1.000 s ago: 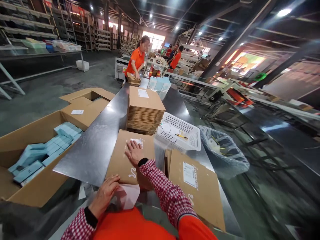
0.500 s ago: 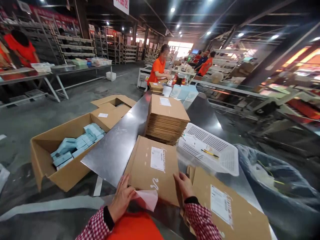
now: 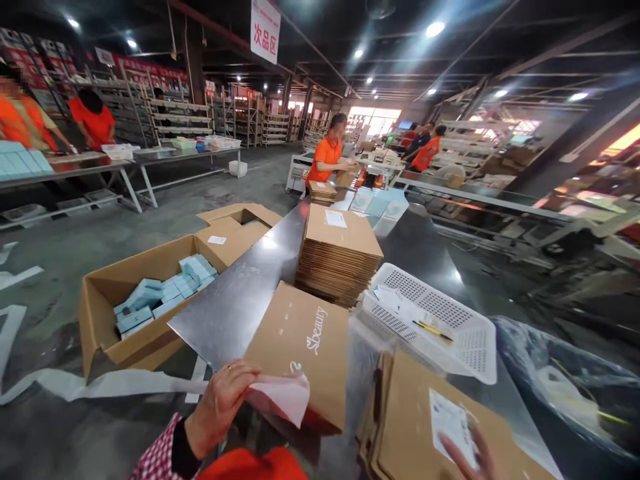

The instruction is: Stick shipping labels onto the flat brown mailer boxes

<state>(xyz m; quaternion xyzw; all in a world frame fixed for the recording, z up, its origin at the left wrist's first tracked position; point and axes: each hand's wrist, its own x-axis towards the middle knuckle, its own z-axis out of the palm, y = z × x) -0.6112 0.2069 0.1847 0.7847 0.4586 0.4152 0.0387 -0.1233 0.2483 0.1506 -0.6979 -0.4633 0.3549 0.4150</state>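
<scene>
My left hand [image 3: 225,400] is closed on a thin whitish-pink paper strip [image 3: 285,395], which lies over the near left corner of a flat cardboard carton [image 3: 300,333]. This carton shows white printed lettering and no label. Farther right, my right hand [image 3: 467,453] has its fingers apart over a white printed label [image 3: 453,423]. That label is on the top carton of another flat stack [image 3: 410,400]. The lower part of the right hand is cut off by the frame's edge.
Behind stands a tall stack of flat cartons [image 3: 343,250]. A white perforated basket [image 3: 480,327] holds papers and a yellow pen [image 3: 433,330]. An open box [image 3: 100,293] of light-blue boxes stands left, a bag-lined bin [image 3: 565,387] right. A co-worker [image 3: 327,157] stands beyond.
My right hand has moved from the middle carton to the right-hand stack. The middle carton on top now bears lettering where a labelled one lay. My left hand has shifted slightly left, still with the strip.
</scene>
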